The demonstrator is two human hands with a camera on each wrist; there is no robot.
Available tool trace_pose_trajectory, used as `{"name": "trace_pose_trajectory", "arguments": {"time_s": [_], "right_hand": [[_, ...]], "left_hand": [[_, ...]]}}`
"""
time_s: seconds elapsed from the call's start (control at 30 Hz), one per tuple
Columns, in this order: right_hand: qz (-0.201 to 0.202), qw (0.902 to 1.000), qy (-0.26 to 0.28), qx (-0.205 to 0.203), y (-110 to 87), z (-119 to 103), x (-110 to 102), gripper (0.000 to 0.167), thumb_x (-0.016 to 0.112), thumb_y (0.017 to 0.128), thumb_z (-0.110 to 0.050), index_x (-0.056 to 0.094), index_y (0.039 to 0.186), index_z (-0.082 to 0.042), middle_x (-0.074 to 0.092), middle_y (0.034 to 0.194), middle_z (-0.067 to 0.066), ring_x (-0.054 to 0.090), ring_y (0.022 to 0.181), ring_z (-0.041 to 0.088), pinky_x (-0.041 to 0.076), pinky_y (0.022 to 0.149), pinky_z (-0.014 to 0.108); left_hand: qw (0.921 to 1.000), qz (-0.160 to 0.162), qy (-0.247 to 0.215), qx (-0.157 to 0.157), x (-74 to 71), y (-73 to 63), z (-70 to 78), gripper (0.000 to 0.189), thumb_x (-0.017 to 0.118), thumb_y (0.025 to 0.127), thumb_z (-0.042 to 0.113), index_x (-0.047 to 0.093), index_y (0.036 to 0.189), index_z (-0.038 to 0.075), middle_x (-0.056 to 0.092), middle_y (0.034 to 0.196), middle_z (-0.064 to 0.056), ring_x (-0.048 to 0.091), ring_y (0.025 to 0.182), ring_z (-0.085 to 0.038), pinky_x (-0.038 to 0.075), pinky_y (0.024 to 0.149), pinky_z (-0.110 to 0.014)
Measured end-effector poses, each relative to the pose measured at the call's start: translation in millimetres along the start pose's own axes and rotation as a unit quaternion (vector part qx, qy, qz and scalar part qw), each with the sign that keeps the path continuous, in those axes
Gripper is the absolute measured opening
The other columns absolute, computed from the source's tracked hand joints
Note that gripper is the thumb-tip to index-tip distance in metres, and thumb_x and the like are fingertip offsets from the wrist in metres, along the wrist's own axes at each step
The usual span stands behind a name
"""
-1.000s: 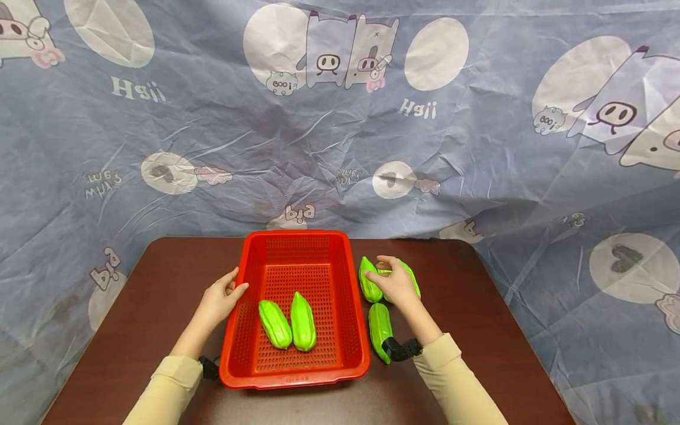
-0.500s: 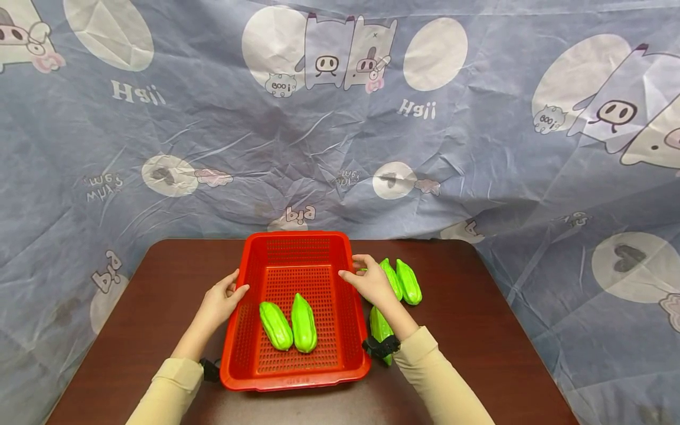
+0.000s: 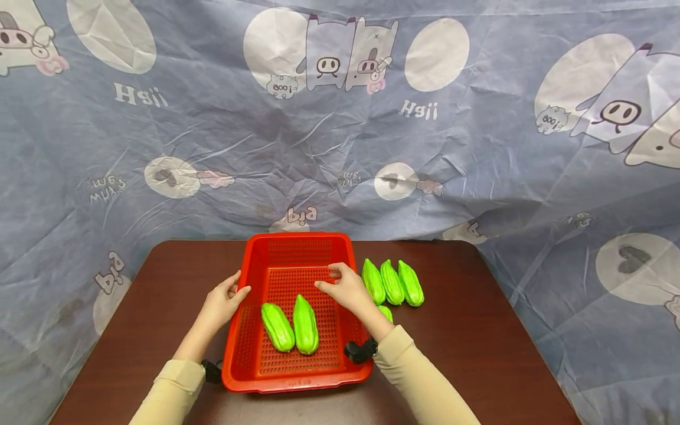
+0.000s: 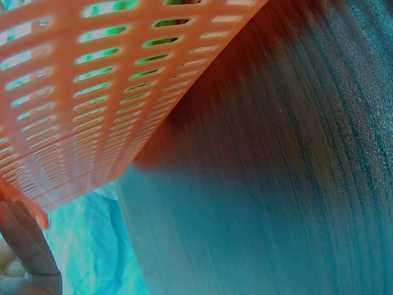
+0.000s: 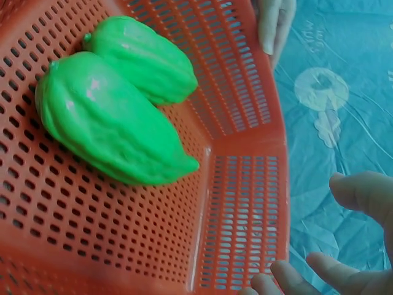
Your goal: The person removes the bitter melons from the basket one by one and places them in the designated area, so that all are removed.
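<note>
My left hand (image 3: pixel 223 296) grips the left rim of a red perforated plastic basket (image 3: pixel 292 381), thumb on the inner side and fingers outside. In the left wrist view its fingers (image 4: pixel 27 236) bend at the basket's edge. Inside the basket lie two green ridged fruits with pointed ends, a left one (image 3: pixel 278 328) and a right one (image 3: pixel 305 326), side by side near the front. Over the basket's right half hovers my right hand (image 3: pixel 347 289), holding nothing, thumb and fingers spread apart. The right wrist view shows a wide gap between its thumb (image 5: pixel 362 193) and fingers.
On the dark wooden table (image 3: pixel 451 330), three more green fruits (image 3: pixel 392 282) stand in a row right of the basket. Another green fruit (image 3: pixel 386 313) lies nearer, mostly hidden by the right forearm. A blue-grey patterned cloth (image 3: pixel 340 147) hangs behind the table.
My right hand has moved left from the fruits on the table, across the basket's right rim, to above its inside. The row of three fruits is now uncovered. My left hand stays at the rim.
</note>
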State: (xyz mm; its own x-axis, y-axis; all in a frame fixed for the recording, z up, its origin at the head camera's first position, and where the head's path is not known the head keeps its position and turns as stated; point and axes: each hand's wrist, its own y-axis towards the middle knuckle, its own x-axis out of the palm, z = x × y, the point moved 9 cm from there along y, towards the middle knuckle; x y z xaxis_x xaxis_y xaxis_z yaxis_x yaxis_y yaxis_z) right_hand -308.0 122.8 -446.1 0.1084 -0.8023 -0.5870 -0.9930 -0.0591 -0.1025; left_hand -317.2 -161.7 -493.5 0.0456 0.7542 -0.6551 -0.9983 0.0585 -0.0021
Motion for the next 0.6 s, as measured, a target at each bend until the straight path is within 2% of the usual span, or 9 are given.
{"name": "trace_pose_trajectory", "arguments": {"time_s": [0.27, 0.6], "right_hand": [[-0.035, 0.9991, -0.022, -0.006, 3.8, -2, 23, 0.06, 0.075, 0.086, -0.035, 0.055, 0.135, -0.005, 0.06, 0.129, 0.018, 0.06, 0.114, 0.035, 0.052, 0.087, 0.047], [-0.074, 0.9955, -0.058, -0.016, 10.7, 1, 44, 0.065, 0.073, 0.087, -0.037, 0.052, 0.138, -0.003, 0.06, 0.13, 0.019, 0.06, 0.116, 0.034, 0.051, 0.092, 0.047]], "left_hand": [[1.0, 0.0, -0.003, -0.002, 1.1, 1.0, -1.0, 0.062, 0.061, 0.099, 0.023, 0.037, 0.149, -0.006, 0.066, 0.103, -0.019, 0.059, 0.085, -0.023, 0.048, 0.069, -0.029], [1.0, 0.0, -0.001, 0.0, 0.3, 0.0, -0.8, 0.062, 0.061, 0.099, 0.022, 0.037, 0.149, -0.005, 0.065, 0.105, -0.02, 0.06, 0.089, -0.025, 0.049, 0.072, -0.033]]}}
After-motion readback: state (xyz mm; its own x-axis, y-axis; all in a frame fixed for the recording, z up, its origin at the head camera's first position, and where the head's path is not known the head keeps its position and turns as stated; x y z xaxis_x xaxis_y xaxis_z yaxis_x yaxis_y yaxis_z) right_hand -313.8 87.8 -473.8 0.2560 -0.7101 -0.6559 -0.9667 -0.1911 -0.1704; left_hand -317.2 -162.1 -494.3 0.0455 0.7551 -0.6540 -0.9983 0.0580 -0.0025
